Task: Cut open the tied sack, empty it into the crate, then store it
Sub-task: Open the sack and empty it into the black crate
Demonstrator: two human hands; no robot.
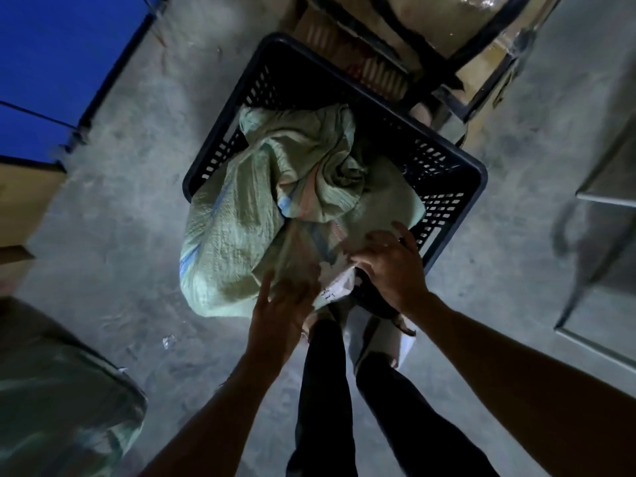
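Note:
A pale green woven sack (247, 222) lies crumpled across the near-left rim of a dark perforated plastic crate (447, 187) and bulges over onto the floor. My left hand (278, 311) rests on the sack's near end with fingers spread. To the right, my right hand (389, 266) presses on the sack's fabric near a white label (335, 287). The blur hides whether either hand grips the cloth. Whatever the sack holds cannot be seen.
Another green sack (58, 401) lies at the lower left. Beyond the crate stands a dark metal frame with brown packages (430, 32). A grey metal stand (605, 215) is at the right, a blue panel (51, 56) at the upper left. My legs (344, 401) stand below the crate.

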